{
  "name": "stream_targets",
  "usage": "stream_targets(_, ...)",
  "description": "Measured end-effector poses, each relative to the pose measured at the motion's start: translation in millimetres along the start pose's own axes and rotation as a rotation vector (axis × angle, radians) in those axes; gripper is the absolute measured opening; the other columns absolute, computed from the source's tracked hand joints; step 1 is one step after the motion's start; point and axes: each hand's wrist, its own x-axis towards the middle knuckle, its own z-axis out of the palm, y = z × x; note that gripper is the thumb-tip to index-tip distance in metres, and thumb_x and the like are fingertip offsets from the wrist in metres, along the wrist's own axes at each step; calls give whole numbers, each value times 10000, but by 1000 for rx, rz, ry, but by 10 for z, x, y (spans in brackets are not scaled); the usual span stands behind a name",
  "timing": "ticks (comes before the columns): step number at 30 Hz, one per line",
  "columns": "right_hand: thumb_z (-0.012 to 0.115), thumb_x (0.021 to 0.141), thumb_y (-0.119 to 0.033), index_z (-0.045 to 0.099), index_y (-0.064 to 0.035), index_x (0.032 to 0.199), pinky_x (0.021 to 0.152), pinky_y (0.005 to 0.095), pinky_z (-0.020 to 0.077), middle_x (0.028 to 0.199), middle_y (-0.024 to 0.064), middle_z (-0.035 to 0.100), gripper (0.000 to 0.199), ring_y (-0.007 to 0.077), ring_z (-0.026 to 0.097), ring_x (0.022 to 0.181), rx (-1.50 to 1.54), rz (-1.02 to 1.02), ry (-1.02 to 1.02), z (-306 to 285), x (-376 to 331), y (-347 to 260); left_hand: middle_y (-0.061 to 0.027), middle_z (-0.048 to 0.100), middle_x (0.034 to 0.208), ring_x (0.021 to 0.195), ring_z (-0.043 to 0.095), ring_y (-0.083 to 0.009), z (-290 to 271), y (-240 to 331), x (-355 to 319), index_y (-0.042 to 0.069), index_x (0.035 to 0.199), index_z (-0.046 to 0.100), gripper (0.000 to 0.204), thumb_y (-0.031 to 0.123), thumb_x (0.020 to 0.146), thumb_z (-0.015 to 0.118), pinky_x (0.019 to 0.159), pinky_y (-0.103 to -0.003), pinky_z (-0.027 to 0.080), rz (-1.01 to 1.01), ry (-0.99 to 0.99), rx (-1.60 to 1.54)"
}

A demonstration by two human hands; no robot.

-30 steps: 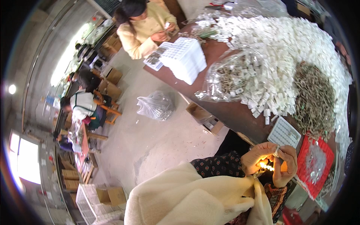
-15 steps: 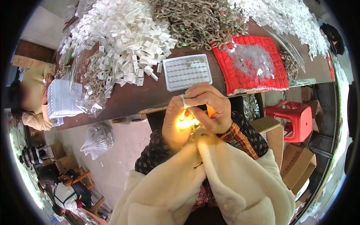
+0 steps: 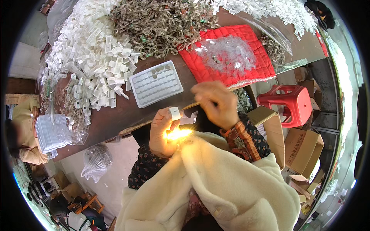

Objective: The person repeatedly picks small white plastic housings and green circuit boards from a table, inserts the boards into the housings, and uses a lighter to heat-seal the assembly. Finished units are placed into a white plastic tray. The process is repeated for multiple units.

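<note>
My left hand (image 3: 158, 134) is closed around a small white plastic case (image 3: 175, 113), which sticks up between thumb and fingers. Glowing yellow lights (image 3: 176, 134) shine beside the same palm, and their glare hides the wires. My right hand (image 3: 217, 104) is apart from it, near the table's front edge, its curled fingers smeared by motion. Whether it holds anything does not show. Just beyond the hands lies a white tray (image 3: 140, 101) with rows of round pockets; a few grey discs (image 3: 156, 72) sit at its far end.
White cases (image 3: 102, 63) lie heaped at the left, beside a pile of bundled wire strings (image 3: 162, 27). Clear plastic pieces (image 3: 229, 56) rest on a red quilted cloth (image 3: 192, 65). A red stool (image 3: 289, 104) and cardboard boxes (image 3: 302, 152) stand right. Another person (image 3: 25, 127) sits far left.
My hands have parted: the right has left the white case and moved away to the right, while the left keeps the case and lights. The view has turned, shifting the table scene leftward.
</note>
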Motion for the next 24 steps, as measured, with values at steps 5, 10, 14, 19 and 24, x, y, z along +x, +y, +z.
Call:
stream_targets(5, 697, 850, -59, 713, -62, 1030, 690, 379, 532, 918, 141, 653, 180, 324, 655, 801, -474, 140, 139, -99, 125, 455, -66, 673, 1019, 684, 438, -56, 12, 6, 34, 73, 1092, 615, 200, 241, 982, 615, 605, -180, 384, 48, 5, 12)
stream_targets(10, 685, 859, -76, 691, -38, 1007, 699, 392, 532, 949, 146, 640, 153, 354, 648, 818, -568, 155, 82, -67, 174, 570, -93, 655, 1033, 689, 477, -51, 59, 25, 15, 68, 1129, 567, 233, 179, 940, 648, 499, -152, 375, 61, 99, -34)
stream_targets(14, 687, 858, -78, 686, -34, 988, 707, 387, 534, 958, 141, 640, 137, 353, 653, 834, -409, 196, 92, -117, 170, 555, -66, 638, 1009, 687, 448, -56, 71, 31, 8, 56, 1117, 573, 225, 196, 949, 630, 494, -154, 359, 75, 102, -24)
stream_targets(19, 698, 849, -67, 690, -30, 966, 709, 371, 534, 959, 137, 641, 123, 338, 656, 822, -408, 191, 85, -135, 198, 561, -85, 649, 1013, 688, 450, -60, 83, 49, 11, 60, 1121, 594, 216, 205, 964, 622, 556, -176, 379, 46, 73, -21)
stream_targets(24, 682, 850, -7, 676, -30, 953, 683, 334, 525, 905, 119, 660, 106, 277, 666, 785, -264, 131, 160, -136, 195, 531, -91, 635, 1031, 688, 449, -57, 81, 63, -12, 35, 1145, 554, 263, 186, 945, 633, 491, -157, 365, 73, 69, -36)
